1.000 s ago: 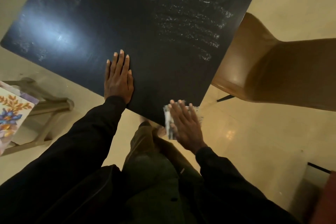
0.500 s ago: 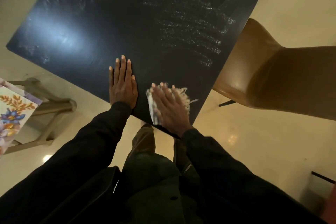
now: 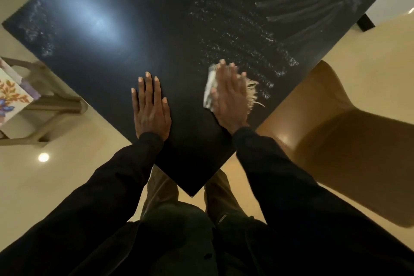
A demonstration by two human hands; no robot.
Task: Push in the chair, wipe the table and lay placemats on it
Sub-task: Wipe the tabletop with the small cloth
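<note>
Now pressing fringed cloth (image 3: 209, 91) under flat right hand (image 3: 229, 98), streaks (image 3: 235, 40) just beyond, far-right; left hand (image 3: 151, 108) flat, empty, on tabletop (image 3: 107, 67).

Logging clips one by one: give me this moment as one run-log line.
step: wiping table | right hand: flat on fringed cloth | left hand: flat on table | chair: at table's right edge

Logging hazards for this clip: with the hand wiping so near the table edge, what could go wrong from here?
1. The cloth under the right hand lies close to the right edge of the table; an outward stroke could sweep it off toward the chair.
2. Smeary streaks cover the table's far part, so anything laid there now might land on a damp surface.
</note>
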